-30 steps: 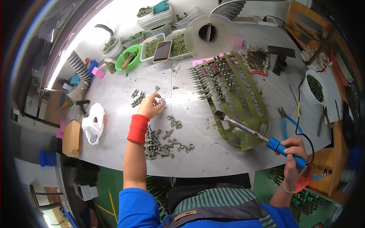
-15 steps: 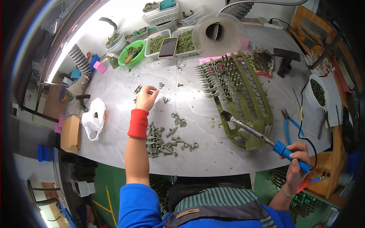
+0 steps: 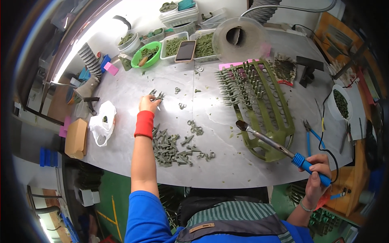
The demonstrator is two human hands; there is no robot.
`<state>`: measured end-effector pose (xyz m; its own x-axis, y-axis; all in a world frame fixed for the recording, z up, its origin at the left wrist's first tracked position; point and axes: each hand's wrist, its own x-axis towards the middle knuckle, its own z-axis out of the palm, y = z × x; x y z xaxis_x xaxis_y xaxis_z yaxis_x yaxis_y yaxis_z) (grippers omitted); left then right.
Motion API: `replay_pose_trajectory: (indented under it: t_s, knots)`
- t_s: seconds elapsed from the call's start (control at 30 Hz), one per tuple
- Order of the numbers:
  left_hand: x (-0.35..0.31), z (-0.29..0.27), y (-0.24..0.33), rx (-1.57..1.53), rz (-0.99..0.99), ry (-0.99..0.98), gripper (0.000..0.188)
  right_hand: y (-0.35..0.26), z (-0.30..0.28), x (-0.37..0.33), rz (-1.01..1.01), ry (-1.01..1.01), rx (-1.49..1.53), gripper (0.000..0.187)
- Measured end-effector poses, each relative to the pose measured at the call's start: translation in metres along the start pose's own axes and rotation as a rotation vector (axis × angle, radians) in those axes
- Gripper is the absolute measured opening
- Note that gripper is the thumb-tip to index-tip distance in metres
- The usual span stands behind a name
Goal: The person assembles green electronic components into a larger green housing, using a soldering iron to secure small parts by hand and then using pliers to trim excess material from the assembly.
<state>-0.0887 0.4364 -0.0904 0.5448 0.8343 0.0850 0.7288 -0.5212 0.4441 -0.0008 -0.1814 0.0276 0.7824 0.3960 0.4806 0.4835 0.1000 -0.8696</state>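
Grey table [image 3: 227, 174] nearby, right grip [image 3: 314, 183] encircles blue-handled tool [image 3: 281, 149].

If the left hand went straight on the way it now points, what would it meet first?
The left hand would probably meet first the small cluster of grey-green pieces just ahead; whether it already touches them is unclear.

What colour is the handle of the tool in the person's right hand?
The handle is bright blue; it shows best in the head view.
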Motion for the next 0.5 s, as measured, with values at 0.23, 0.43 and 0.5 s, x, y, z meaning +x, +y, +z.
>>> replay_pose_trajectory:
  t_s: [0.23,0.43,0.5]
  knots:
    - [-0.049,-0.008,0.028,-0.087,0.241,0.163,0.016,0.000,0.001,0.002,0.022,0.014,0.027,0.016]
    - [-0.136,-0.008,0.146,-0.645,0.497,-0.236,0.021,0.004,0.005,0.006,0.037,0.019,0.038,0.013]
    - [-0.163,-0.013,0.184,-0.656,0.619,-0.328,0.021,0.006,0.008,0.007,0.031,0.017,0.049,0.012]
